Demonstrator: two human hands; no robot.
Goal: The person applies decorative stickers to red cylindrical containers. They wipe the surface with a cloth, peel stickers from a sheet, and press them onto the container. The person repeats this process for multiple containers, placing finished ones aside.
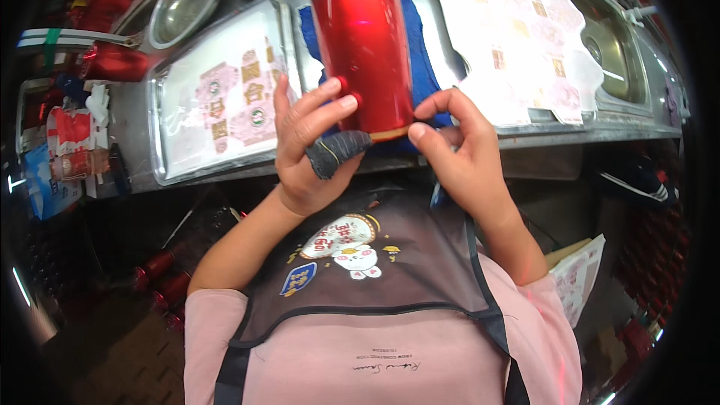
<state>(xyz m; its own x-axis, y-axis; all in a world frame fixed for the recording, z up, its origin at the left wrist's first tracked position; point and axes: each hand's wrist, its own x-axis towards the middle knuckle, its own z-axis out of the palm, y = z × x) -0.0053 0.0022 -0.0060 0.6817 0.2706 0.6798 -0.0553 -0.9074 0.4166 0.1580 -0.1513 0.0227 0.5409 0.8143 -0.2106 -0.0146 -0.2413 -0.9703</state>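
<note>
A glossy red metal tumbler [363, 45] lies over a blue cloth [419, 50], its near end towards me. My left hand [318, 135] is at that end's left side, fingers spread along the wall, with a dark grey finger cover on the thumb. At the right corner of the same end is my right hand [461, 146], thumb and index finger bent close to the rim; whether they pinch anything is too small to tell. To the left, a tray [159, 140] holds wet-looking printed decal sheets. White sheets with pink and gold decals [506, 28] lie to the right.
A round metal bowl [187, 3] stands beyond the left tray. A metal sink basin [613, 56] is at the right. Another red tumbler [115, 62] lies at the left, near packets and small tools. The metal counter's front edge [635, 138] runs before me.
</note>
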